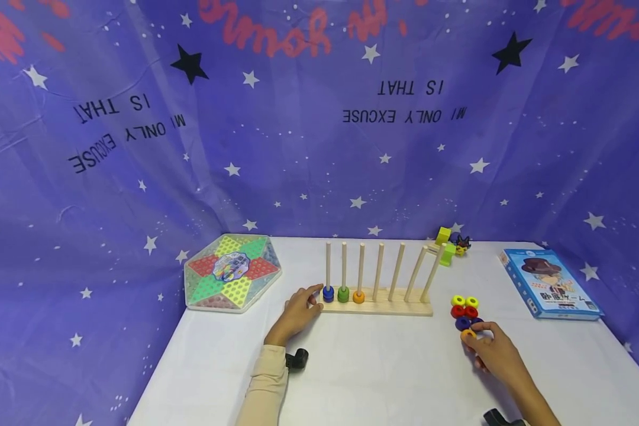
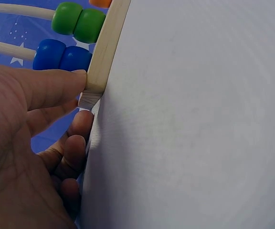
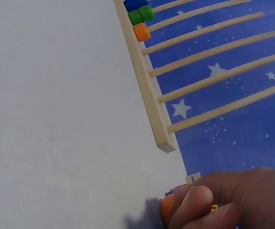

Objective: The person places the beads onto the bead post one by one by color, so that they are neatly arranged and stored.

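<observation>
My left hand (image 1: 297,315) grips the left end of a wooden peg rack (image 1: 383,307), thumb against the base's end in the left wrist view. Seven upright pegs rise from that base. Two blue beads (image 2: 61,56) sit on the leftmost peg, two green beads (image 2: 79,22) on the one beside it, and a single orange bead (image 1: 358,297) on the third. Right of the rack, my right hand (image 1: 497,355) pinches another orange bead (image 3: 166,209) between thumb and fingers. Just beyond it lie purple beads (image 1: 462,323), red beads (image 1: 458,312) and yellow beads (image 1: 458,301) in pairs.
A hexagonal Chinese checkers board (image 1: 231,272) lies at the table's back left. On the right is a blue game box (image 1: 551,284). Yellow-green blocks (image 1: 447,254) and a small dark figure (image 1: 462,244) stand at the back, before a purple star-patterned cloth (image 1: 319,148).
</observation>
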A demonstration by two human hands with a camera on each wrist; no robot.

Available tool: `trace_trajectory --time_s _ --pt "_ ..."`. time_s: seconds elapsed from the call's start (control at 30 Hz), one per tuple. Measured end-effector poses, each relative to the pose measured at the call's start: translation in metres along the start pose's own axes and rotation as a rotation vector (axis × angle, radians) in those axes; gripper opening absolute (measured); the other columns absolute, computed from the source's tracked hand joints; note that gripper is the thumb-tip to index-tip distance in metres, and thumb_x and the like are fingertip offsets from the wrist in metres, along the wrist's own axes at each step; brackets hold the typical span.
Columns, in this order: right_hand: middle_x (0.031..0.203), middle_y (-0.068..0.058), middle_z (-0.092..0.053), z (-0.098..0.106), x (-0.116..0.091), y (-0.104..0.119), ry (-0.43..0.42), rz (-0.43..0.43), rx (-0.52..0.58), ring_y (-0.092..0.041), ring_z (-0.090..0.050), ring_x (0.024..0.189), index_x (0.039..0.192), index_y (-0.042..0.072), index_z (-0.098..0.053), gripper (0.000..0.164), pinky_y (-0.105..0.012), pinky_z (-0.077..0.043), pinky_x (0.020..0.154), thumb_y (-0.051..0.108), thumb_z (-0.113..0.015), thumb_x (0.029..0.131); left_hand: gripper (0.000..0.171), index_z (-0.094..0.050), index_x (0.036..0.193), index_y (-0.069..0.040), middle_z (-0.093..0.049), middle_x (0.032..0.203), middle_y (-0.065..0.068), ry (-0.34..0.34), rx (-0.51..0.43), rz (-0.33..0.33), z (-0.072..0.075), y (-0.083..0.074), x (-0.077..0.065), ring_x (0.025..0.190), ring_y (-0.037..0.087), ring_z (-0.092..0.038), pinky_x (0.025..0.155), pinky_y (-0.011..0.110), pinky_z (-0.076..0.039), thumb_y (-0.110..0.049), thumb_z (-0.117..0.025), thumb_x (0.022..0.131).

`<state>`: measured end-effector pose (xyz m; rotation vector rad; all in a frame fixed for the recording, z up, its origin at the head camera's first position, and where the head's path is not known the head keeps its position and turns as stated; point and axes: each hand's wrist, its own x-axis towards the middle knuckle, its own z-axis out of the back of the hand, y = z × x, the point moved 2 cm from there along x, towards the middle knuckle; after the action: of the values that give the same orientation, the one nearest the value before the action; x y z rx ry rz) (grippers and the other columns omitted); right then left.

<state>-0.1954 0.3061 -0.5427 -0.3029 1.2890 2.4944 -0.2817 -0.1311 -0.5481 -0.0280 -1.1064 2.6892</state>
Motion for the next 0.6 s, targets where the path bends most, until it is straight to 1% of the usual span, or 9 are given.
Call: trace_trajectory --time_s 0.27,0.43,0.53,0.6 --pt "0.07 -0.006 -0.058 -0.008 0.002 -0.005 -0.024 -0.035 -0.054 -0.02 -0.056 0.053 0.135 0.005 -0.031 0.066 -0.033 -0.047 0.048 0.044 -0.06 0.091 0.051 -0.05 0.139 -0.017 -0.051 0.088 -0.004 -0.004 0.003 -0.004 0.0 0.001 0.0 0.073 0.013 -0.041 0.073 0.035 -0.027 -0.019 -0.063 0.089" --pt "0.071 -0.007 -0.057 -0.01 0.002 -0.001 -0.029 -0.061 -0.065 -0.021 -0.057 0.054 0.134 0.004 -0.032 0.065 -0.033 -0.048 0.049 0.042 -0.061 0.09 0.051 -0.05 0.139 -0.016 -0.051 0.088 -0.004 -0.006 0.01 0.002 0.001 0.0 0.0 0.073 0.013 -0.041 0.074 0.035 -0.028 -0.019 -0.063 0.09" --pt "0.071 -0.007 -0.057 -0.008 -0.001 0.003 -0.036 -0.049 -0.086 -0.019 -0.057 0.054 0.134 0.001 -0.034 0.064 -0.033 -0.047 0.049 0.04 -0.061 0.091 0.051 -0.05 0.139 -0.016 -0.052 0.088 -0.004 -0.004 0.005 -0.001 0.001 0.0 0.0 0.073 0.013 -0.041 0.074 0.036 -0.028 -0.019 -0.063 0.09" --pt "0.07 -0.007 -0.058 -0.005 -0.005 0.011 -0.05 -0.018 -0.097 -0.019 -0.056 0.055 0.133 -0.002 -0.035 0.062 -0.032 -0.047 0.049 0.037 -0.06 0.091 0.051 -0.05 0.139 -0.016 -0.052 0.088 -0.003 -0.003 0.002 -0.004 0.0 0.001 -0.001 0.073 0.013 -0.042 0.074 0.036 -0.028 -0.02 -0.063 0.09"
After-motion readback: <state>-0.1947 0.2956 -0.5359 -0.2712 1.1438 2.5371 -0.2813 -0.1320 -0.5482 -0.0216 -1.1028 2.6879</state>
